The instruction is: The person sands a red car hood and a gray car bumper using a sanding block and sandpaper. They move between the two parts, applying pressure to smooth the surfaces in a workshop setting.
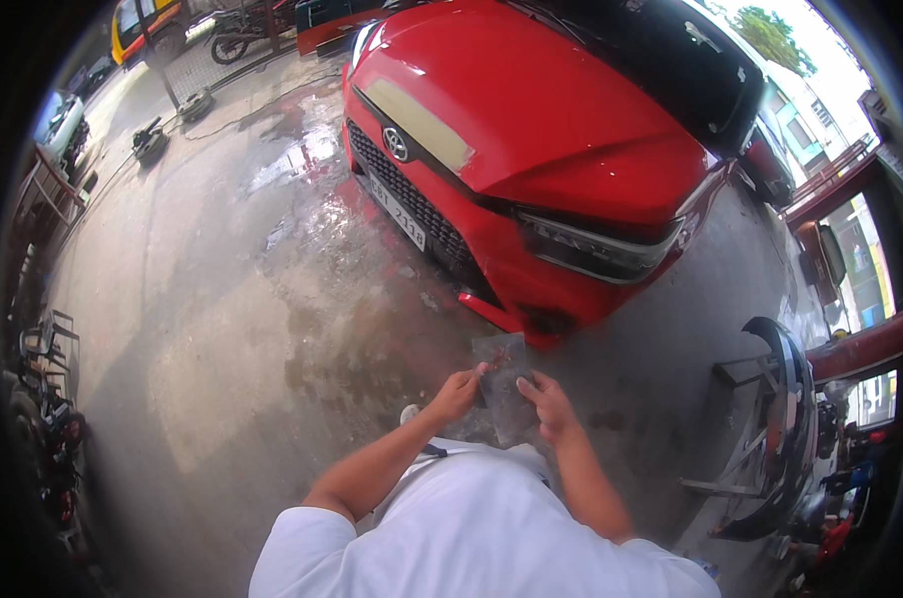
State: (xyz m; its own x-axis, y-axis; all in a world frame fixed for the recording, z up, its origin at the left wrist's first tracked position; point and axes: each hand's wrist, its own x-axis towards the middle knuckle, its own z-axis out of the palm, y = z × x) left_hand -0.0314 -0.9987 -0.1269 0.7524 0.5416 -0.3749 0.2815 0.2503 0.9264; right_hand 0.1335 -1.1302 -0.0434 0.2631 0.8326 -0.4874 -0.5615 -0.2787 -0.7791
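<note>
A dark grey sheet of sandpaper (503, 399), marked with reddish smears near its top, is held up in front of my body. My left hand (457, 395) pinches its left edge, fingers closed. On the opposite edge my right hand (549, 407) grips it, with the thumb lying on the face turned to me. Just beyond my hands stands a red car (561, 130), its front corner and headlight (596, 249) closest to me. A dull beige patch (417, 122) runs along the hood's front edge, above the dark grille (412, 194).
Wet patches (307, 164) shine on the concrete floor (192, 329) left of the car. A detached bumper (795, 429) rests on a metal stand (726, 486) at my right. Assorted parts (53, 439) line the left side. A motorcycle (234, 38) stands far back.
</note>
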